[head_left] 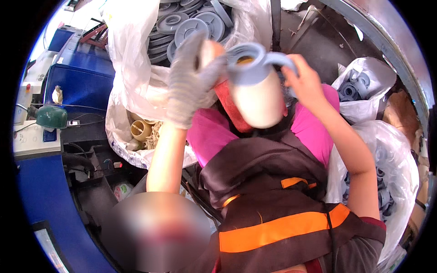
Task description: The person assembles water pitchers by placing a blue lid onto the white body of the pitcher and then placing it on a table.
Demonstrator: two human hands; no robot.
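A jug [257, 98] with a cream body and a grey-blue collar and handle is tilted above my lap, its round mouth facing up and away. My right hand [306, 81], bare, has its fingers closed round the handle at the jug's right side. On the left, my left hand [191, 82] wears a grey striped knit glove and is beside the collar. Its fingers are smeared by motion, so whether it touches the jug cannot be told. Under the jug lies a red cloth-like piece [234, 107] across my lap.
A plastic sack of grey ring-shaped lids [191, 29] stands ahead. Two clear bags of grey-blue parts, a far bag [364, 86] and a near bag [382, 191], sit to the right. Left are a sack with a cream cup-shaped part [141, 130], a blue cabinet [82, 82] and a black divided tray [93, 195].
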